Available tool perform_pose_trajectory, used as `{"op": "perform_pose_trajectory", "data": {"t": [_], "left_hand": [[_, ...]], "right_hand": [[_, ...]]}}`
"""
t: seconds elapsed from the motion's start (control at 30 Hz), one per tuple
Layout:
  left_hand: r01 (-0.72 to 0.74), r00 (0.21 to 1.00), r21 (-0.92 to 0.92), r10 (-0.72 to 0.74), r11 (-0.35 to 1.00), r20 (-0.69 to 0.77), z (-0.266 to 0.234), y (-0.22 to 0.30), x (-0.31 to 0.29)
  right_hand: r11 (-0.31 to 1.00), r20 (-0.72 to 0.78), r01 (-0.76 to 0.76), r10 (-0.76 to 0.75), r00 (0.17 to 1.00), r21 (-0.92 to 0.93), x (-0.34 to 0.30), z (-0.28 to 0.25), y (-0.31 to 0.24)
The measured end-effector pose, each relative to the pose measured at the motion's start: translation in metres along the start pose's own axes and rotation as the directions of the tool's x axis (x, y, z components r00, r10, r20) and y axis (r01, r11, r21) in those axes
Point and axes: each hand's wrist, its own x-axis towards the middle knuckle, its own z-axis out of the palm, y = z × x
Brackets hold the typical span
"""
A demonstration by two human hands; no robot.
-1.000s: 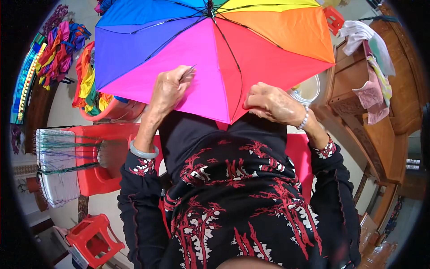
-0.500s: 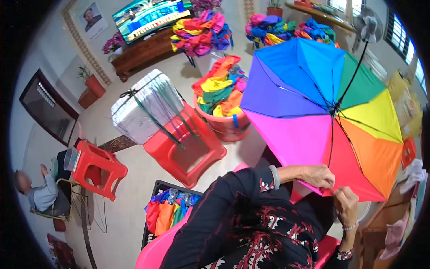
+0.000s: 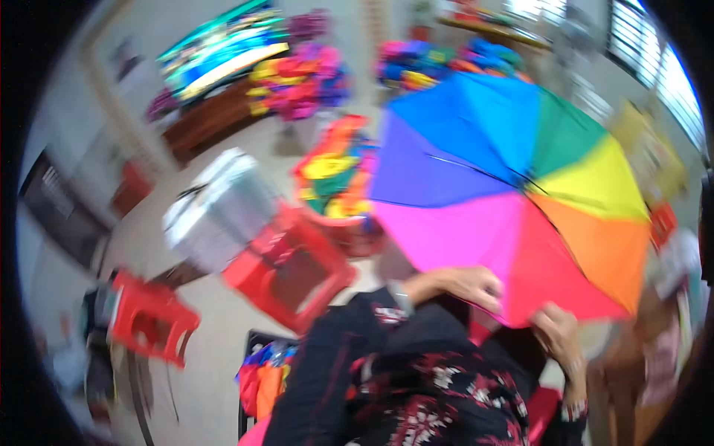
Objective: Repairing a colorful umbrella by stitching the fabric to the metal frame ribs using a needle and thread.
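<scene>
A rainbow umbrella is spread in front of me, its panels running from purple and blue through green, yellow, orange, red and pink. Thin dark ribs meet near its middle, though motion smears them. My left hand is closed on the near edge, at the pink panel. Farther right along that rim, my right hand pinches the edge of the red panel. The fingertips of both hands are blurred, and a short stretch of hem lies between them.
Left of the umbrella stands a pink bucket heaped with colourful cloth. A red stool carries a silvery wrapped box. Another red stool is farther left. A black crate with folded umbrellas sits beside my left arm.
The whole view has shifted and blurred. The long dark shaft seen over the umbrella before no longer shows clearly. Both hands stay on the rim, now somewhat farther apart.
</scene>
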Motion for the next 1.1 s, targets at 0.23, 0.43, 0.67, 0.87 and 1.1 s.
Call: {"op": "perform_pose_trajectory", "data": {"t": [0.23, 0.43, 0.67, 0.87, 1.1], "left_hand": [[0.153, 0.988, 0.009, -0.153, 0.988, -0.006, -0.019, 0.008, -0.013], [0.303, 0.946, -0.132, -0.315, 0.944, -0.081, -0.005, 0.004, -0.007], [0.284, 0.957, -0.127, -0.289, 0.950, -0.023, -0.003, 0.020, -0.012], [0.244, 0.970, -0.058, -0.243, 0.968, 0.022, -0.004, 0.012, -0.005], [0.208, 0.978, -0.015, -0.207, 0.978, 0.036, -0.010, 0.001, 0.006]], "right_hand": [[0.991, 0.006, 0.119, -0.119, 0.993, 0.056, 0.001, 0.012, 0.027], [0.989, -0.032, 0.100, -0.098, 0.995, 0.108, -0.021, 0.006, 0.026], [0.983, -0.017, 0.101, -0.099, 0.995, 0.151, -0.022, 0.014, 0.020], [0.988, -0.012, 0.076, -0.075, 0.997, 0.133, -0.018, 0.021, 0.023], [0.998, -0.004, -0.040, 0.040, 0.999, -0.046, -0.027, 0.011, 0.050]]}}
